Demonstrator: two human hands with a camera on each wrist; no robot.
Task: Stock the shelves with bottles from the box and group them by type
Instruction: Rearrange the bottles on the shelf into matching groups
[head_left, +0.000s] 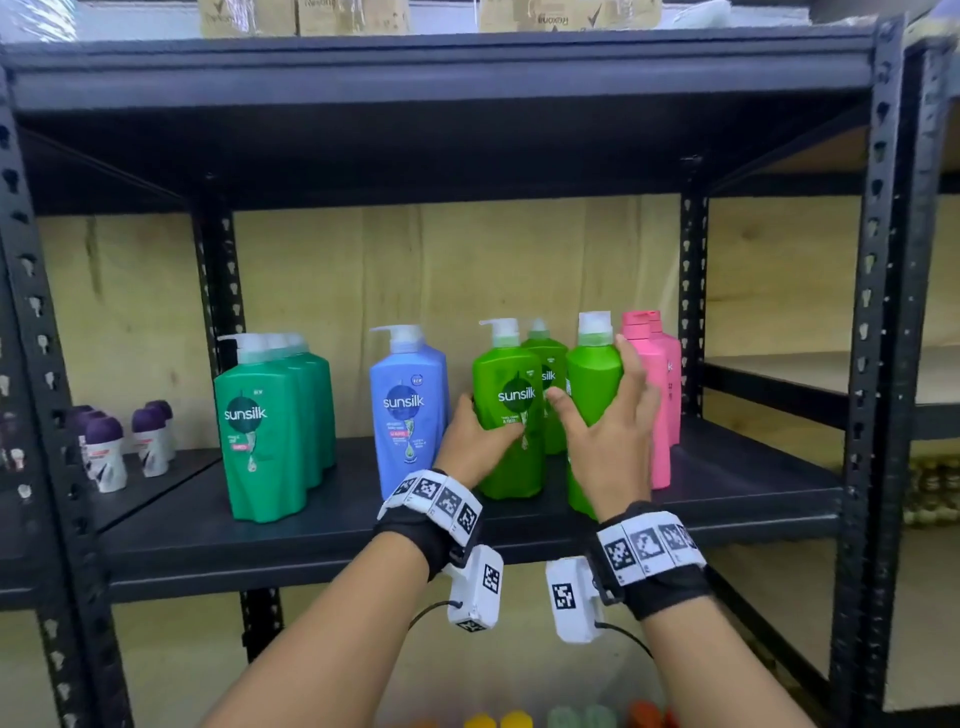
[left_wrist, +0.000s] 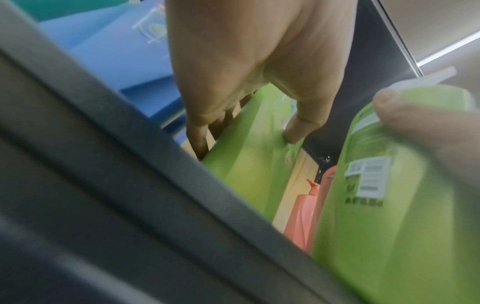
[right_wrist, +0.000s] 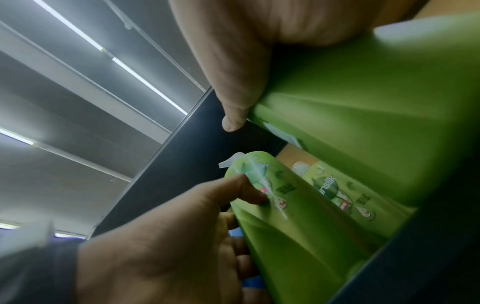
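On the black shelf (head_left: 311, 530) stand three light green Sunsilk pump bottles. My left hand (head_left: 491, 421) grips the front left green bottle (head_left: 511, 467), fingers round its left side, thumb on the label (left_wrist: 293, 127). My right hand (head_left: 592, 384) grips the right green bottle (head_left: 592, 374), thumb on its left face, fingers round the right side near its neck. That bottle shows its back label (left_wrist: 369, 176). The third green bottle (head_left: 549, 364) stands behind, between the two. Both held bottles stand upright on the shelf. The right wrist view shows my thumb (right_wrist: 233, 115) on the right bottle (right_wrist: 363, 102).
Pink bottles (head_left: 657, 415) stand close on the right, blue bottles (head_left: 408, 415) close on the left, dark green ones (head_left: 270, 431) further left. Purple-capped roll-ons (head_left: 104, 452) fill the neighbouring bay. A black upright post (head_left: 878, 312) bounds the right. Cardboard boxes (head_left: 311, 15) sit above.
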